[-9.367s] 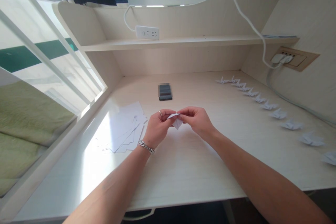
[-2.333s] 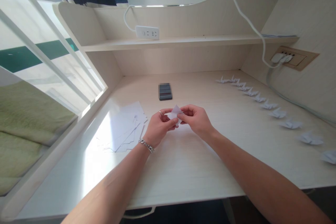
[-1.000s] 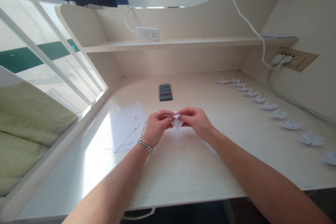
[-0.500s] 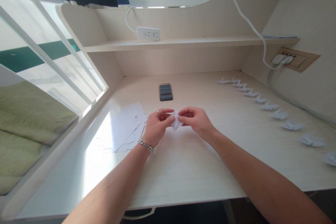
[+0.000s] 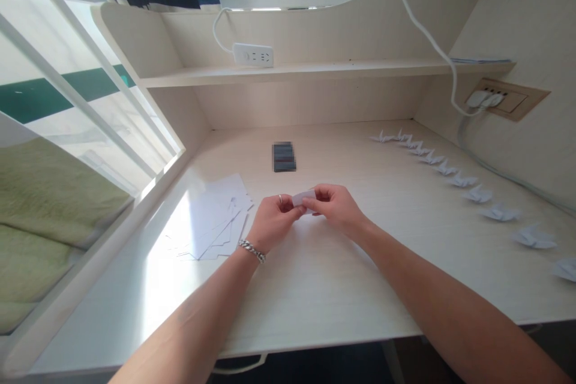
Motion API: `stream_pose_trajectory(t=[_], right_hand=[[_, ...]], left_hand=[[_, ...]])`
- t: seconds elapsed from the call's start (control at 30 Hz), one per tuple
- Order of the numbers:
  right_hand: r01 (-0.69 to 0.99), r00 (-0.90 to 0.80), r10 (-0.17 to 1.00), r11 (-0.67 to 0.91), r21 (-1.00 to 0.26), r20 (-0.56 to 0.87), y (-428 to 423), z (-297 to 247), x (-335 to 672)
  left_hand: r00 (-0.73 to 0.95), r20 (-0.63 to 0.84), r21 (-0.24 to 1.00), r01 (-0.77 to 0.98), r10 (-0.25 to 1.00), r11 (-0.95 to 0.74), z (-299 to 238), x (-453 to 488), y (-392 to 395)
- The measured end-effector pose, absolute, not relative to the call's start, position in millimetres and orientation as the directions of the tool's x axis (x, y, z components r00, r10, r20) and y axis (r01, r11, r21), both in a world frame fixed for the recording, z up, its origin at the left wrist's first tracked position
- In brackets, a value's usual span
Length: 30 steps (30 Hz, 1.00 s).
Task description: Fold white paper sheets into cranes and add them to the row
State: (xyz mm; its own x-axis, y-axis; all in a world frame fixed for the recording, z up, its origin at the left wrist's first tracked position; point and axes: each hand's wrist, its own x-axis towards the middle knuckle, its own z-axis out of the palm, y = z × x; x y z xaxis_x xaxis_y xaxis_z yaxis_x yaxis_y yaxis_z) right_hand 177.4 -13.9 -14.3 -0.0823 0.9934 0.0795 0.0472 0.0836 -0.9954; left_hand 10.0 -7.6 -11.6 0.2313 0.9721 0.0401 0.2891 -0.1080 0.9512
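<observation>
A small piece of folded white paper [image 5: 304, 197] is pinched between my two hands, just above the desk. My left hand [image 5: 275, 219], with a ring and a chain bracelet, grips its lower left side between thumb and fingers. On the right side, my right hand [image 5: 336, 204] presses it with the thumb in front and the fingers behind. The fingers cover part of the folds. Loose white sheets [image 5: 216, 210] lie on the desk to the left of my left hand.
Several folded paper cranes [image 5: 477, 194] stand in a row down the right side of the desk [image 5: 324, 288]. Beyond my hands lies a dark, blurred rectangular object [image 5: 284, 157]. A power strip [image 5: 253, 56] sits on the shelf, and a white cable [image 5: 427, 39] runs to the wall socket [image 5: 513, 99].
The folded paper has been turned: a downward-pointing diamond shape before, it now shows a flat, band-like face tilted up to the right. Both hands have shifted their grip slightly.
</observation>
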Motion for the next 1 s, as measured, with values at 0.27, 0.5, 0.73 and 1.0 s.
stream_pose_trajectory(t=[0.27, 0.5, 0.73, 1.0], right_hand=[[0.125, -0.095, 0.991, 0.103, -0.987, 0.092, -11, -19, 181], [0.106, -0.116, 0.989, 0.105, -0.989, 0.092, -13, -16, 181], [-0.014, -0.094, 0.995, 0.037, -0.999, 0.039, -12, -14, 180], [-0.077, -0.059, 0.998, -0.034, -0.996, -0.029, -12, -10, 179]], left_hand=[[0.157, 0.089, 0.957, 0.258, 0.984, -0.128, -15, 11, -2], [0.185, 0.05, 0.962, 0.254, 0.981, -0.097, -17, 6, 0], [0.129, 0.038, 0.965, 0.252, 0.991, -0.07, -14, -2, 2], [0.17, 0.041, 0.99, 0.129, 0.985, -0.063, -10, 2, 1]])
